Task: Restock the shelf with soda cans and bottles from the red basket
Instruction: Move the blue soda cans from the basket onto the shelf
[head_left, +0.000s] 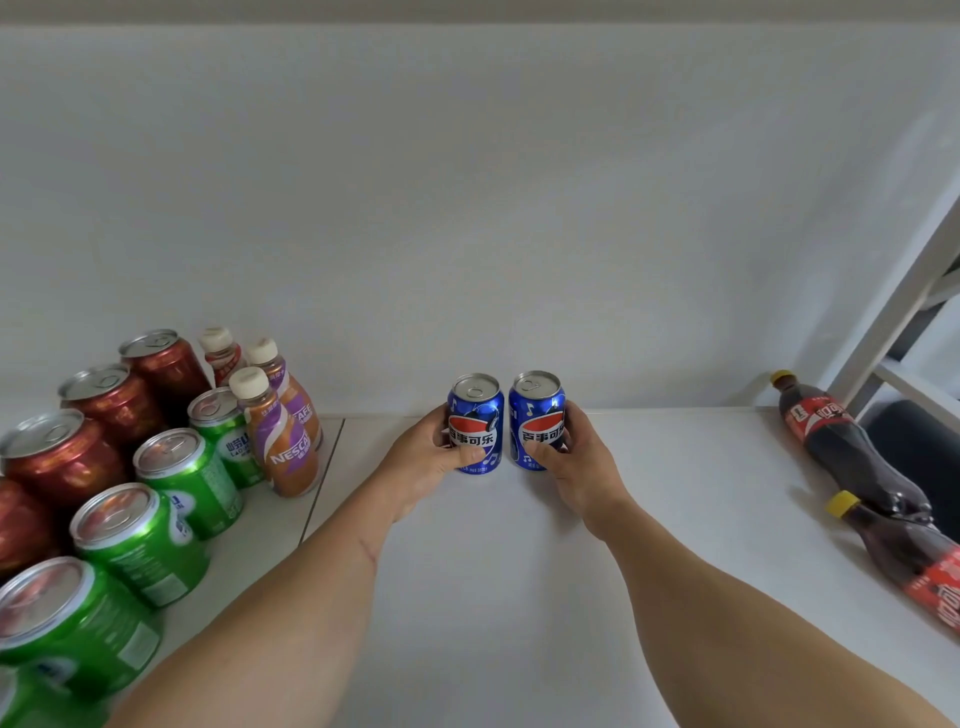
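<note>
Head view: two upright blue aluminium Pepsi cans stand side by side at mid-shelf, long axes vertical, on the white shelf board (675, 467). The left hand (421, 467) wraps the left blue can (475, 421) from its left; the right hand (576, 467) wraps the right blue can (536, 415) from its right, fingers curled round each. The rear wall lies just beyond. Green and red cans and coffee bottles crowd the far left; cola bottles (852, 447) lie right. Bare board separates both groups. The red basket is out of view.

- Left blue cola can (475, 422): upright on the white shelf (519, 571), gripped in my left hand (426, 462).
- Right blue cola can (536, 420): upright just beside it, gripped in my right hand (576, 467).
</note>
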